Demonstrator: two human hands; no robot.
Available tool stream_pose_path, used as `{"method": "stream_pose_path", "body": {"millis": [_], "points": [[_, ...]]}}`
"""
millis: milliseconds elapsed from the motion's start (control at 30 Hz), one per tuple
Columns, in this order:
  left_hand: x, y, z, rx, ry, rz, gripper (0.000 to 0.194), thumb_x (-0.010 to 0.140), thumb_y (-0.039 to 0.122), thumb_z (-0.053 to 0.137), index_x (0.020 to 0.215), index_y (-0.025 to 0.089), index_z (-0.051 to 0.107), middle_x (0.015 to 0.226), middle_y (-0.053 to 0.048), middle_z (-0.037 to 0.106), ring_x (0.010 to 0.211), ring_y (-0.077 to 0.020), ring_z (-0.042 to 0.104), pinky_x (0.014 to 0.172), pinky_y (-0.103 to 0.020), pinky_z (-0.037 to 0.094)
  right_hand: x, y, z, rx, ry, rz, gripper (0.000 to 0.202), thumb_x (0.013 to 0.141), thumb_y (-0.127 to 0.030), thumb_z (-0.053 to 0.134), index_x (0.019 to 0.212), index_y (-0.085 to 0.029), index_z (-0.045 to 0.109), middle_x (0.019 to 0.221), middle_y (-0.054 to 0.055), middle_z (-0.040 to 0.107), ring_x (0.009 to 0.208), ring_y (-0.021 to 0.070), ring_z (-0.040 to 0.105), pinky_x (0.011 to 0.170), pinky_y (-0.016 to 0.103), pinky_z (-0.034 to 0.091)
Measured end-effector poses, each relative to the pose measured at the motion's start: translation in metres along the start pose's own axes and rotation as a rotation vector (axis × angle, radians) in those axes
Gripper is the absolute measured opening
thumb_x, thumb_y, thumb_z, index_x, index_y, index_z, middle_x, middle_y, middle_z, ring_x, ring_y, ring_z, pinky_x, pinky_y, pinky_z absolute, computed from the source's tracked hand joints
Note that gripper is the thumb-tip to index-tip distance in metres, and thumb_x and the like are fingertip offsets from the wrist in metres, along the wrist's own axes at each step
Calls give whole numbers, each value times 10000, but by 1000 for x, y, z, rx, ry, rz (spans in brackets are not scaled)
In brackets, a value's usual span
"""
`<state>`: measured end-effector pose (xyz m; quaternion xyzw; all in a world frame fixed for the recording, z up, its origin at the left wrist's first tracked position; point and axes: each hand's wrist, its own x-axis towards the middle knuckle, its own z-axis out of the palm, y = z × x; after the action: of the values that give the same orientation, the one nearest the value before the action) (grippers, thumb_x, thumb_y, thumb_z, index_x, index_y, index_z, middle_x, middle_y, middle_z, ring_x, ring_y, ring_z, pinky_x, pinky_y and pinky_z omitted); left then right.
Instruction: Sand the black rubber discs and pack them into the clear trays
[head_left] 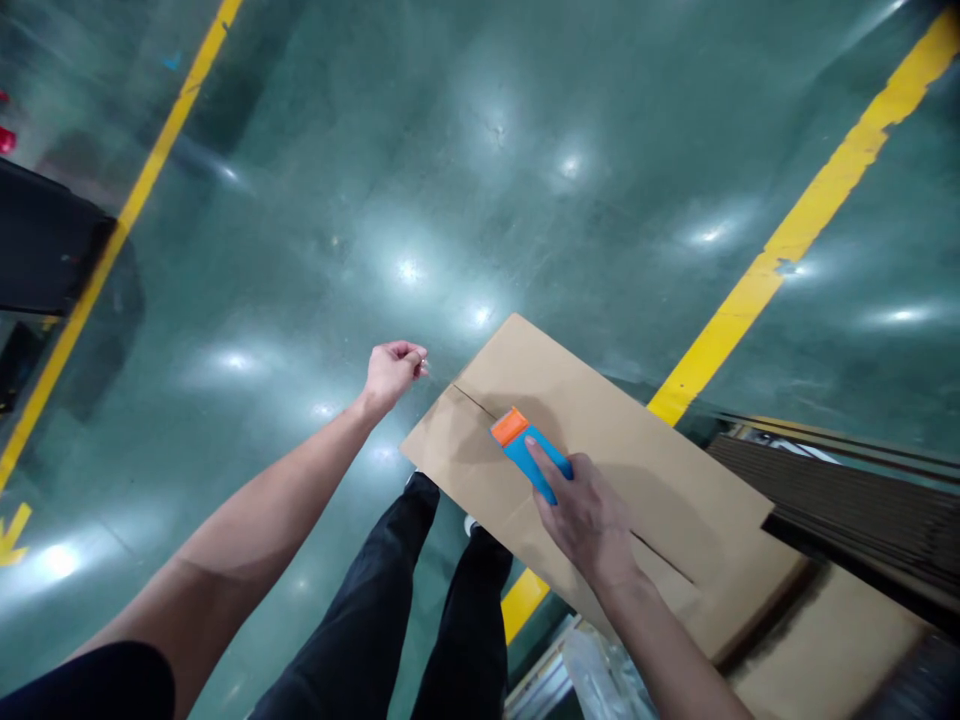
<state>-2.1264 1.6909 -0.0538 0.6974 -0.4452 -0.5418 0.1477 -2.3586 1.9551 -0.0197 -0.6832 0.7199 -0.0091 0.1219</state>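
Observation:
My right hand grips a blue hand-held tool with an orange end, index finger laid along its top. The tool is over a flat tan cardboard box, its orange end beside the dark seam between the flaps. Whether the tool touches the cardboard I cannot tell. Off the box's left corner, my left hand is closed in a pinch above the floor. A small clear glint shows at its fingertips, too small to name.
Stacked flat cardboard stands at the right, beside another tan cardboard surface. Clear plastic wrap lies below the box. Yellow lines cross the green floor. A dark object stands at the left edge.

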Motion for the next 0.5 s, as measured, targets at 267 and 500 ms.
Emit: {"method": "stream_pose_path", "body": {"millis": [267, 500], "points": [[19, -5, -12, 85, 31, -1, 232, 988, 343, 693, 890, 133, 684, 753, 18, 673, 640, -119, 641, 640, -276, 567, 21, -15, -3, 46, -76, 14, 735, 925, -259, 680, 1606, -335, 414, 923, 53, 494, 721, 205, 507, 625, 324, 402], [36, -18, 7, 120, 29, -81, 262, 1005, 392, 663, 1019, 132, 691, 907, -28, 709, 738, -141, 675, 692, -310, 599, 30, -18, -12, 49, -234, 63, 699, 939, -272, 685, 1594, -336, 448, 916, 42, 503, 736, 188, 530, 656, 297, 414]]}}
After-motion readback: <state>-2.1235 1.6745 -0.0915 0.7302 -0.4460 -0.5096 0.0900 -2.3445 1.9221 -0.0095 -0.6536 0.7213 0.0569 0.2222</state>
